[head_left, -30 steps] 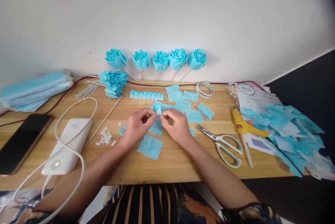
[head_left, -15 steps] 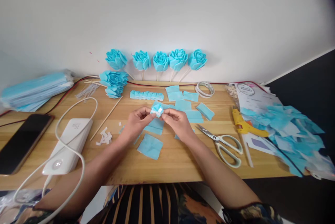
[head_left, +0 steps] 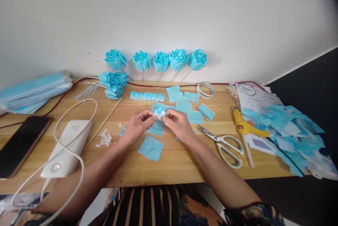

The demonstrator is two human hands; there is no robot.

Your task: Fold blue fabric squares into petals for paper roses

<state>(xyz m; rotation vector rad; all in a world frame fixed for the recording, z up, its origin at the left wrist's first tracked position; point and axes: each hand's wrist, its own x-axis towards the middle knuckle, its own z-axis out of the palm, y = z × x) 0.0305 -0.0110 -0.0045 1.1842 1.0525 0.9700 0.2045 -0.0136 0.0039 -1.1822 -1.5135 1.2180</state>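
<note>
Between my two hands is a small folded blue-and-white petal (head_left: 159,112), held up above the table. My left hand (head_left: 139,123) pinches its left edge with thumb and forefinger. On the other edge, my right hand (head_left: 177,122) has the same kind of pinch. Below them lies a loose blue square (head_left: 151,147), and other blue pieces (head_left: 184,106) are spread just behind. A row of folded blue petals (head_left: 147,96) sits farther back. Parts of some blue pieces are hidden under my hands.
Blue flowers on sticks (head_left: 160,62) lean against the wall. Scissors (head_left: 221,145), a yellow glue gun (head_left: 246,124) and a heap of blue scraps (head_left: 293,134) lie to the right. At left are a power bank (head_left: 67,148) with a cable, a phone (head_left: 23,145) and small white bits (head_left: 105,138).
The upper part of the petal looks more folded down, and my fingertips have drawn slightly closer together. The whole view has shifted a little; the things on the table stay put.
</note>
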